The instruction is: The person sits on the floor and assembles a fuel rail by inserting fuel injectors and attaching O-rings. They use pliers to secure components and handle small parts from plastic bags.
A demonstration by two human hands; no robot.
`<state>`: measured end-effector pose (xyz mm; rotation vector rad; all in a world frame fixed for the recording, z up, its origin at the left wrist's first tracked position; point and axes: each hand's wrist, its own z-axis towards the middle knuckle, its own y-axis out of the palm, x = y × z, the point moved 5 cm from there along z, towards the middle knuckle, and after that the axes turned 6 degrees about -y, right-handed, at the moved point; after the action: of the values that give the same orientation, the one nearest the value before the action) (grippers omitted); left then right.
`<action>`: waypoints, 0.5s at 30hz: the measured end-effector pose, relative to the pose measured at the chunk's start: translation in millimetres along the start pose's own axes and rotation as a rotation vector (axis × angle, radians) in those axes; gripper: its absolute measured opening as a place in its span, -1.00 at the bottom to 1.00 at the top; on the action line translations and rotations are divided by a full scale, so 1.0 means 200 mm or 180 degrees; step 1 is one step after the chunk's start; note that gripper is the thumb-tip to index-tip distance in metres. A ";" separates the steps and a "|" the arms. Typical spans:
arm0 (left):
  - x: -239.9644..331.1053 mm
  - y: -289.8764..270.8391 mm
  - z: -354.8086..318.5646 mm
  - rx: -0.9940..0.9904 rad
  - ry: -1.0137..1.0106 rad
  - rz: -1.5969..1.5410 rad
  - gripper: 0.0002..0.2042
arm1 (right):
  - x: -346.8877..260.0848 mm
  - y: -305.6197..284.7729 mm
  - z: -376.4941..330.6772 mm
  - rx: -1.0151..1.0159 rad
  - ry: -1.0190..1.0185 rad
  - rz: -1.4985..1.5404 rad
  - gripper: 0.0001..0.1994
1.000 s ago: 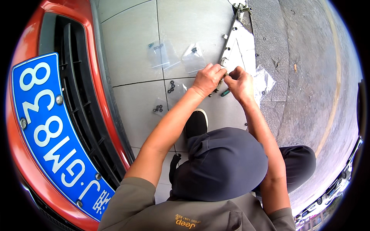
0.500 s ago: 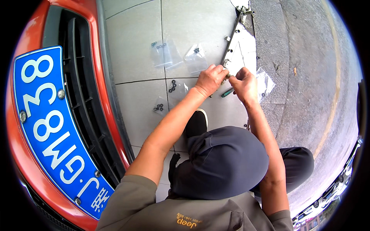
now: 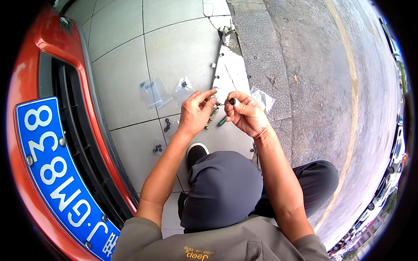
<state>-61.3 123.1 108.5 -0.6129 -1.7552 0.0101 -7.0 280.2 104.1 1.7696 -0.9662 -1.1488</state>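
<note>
The bumper [image 3: 48, 56] is glossy orange-red painted plastic, its grille [image 3: 74, 143] matt black plastic. The number plate [image 3: 56, 174] is smooth blue metal with a slight sheen. Floor tiles [image 3: 183, 48] look smooth, pale and faintly shiny; the kerb [image 3: 265, 56] beside them is rough grey stone. Small bags [image 3: 152, 91] are clear, crinkled plastic. The right hand [image 3: 246, 114] pinches a small dark nut [image 3: 232, 101], dull metal. The trousers [image 3: 222, 187] are matt grey cloth.

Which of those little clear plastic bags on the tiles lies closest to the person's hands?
The crumpled clear bag just right of the right hand, by the stone kerb. The two flat bags lie farther off, left of the left hand.
</note>
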 end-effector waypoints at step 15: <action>0.37 -0.04 -0.13 -0.0021 0.0784 -0.0163 -0.79 | 0.01 0.02 -0.01 0.0096 -0.0091 -0.0343 -0.85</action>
<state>-51.9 139.2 185.0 -0.5494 -1.5320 -0.1027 -4.3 277.6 107.6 1.8532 -0.9189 -1.2358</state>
